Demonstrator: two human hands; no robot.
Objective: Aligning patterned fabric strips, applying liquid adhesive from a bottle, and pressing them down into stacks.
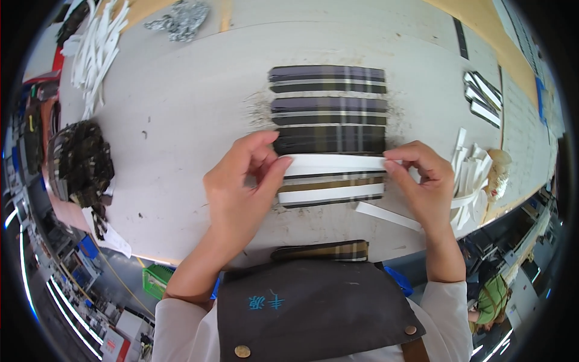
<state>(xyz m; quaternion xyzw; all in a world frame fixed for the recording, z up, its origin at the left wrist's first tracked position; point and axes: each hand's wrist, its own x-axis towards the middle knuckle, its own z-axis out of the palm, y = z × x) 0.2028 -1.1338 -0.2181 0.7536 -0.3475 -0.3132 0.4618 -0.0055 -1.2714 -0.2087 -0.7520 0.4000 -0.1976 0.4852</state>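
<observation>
A flat white strip point(335, 163) stretches sideways between my two hands, over a dark plaid fabric piece with a brown band point(338, 183). My left hand point(238, 181) pinches its left end between thumb and fingers. The right end is pinched by my right hand point(427, 178). Just nearer to me, another white strip point(332, 193) lies along the plaid fabric. Beyond my hands, several plaid fabric strips point(329, 111) lie in parallel rows, pointed at their left ends. A loose white strip point(386, 216) rests beside my right wrist.
A pile of white strips point(467, 187) sits at the right, with dark-edged white pieces point(482, 96) farther back. Long white strips point(96, 57), crumpled foil point(180, 21) and a dark plaid fabric heap point(81, 163) lie leftward. One folded plaid piece point(319, 250) is by the dark apron point(313, 308).
</observation>
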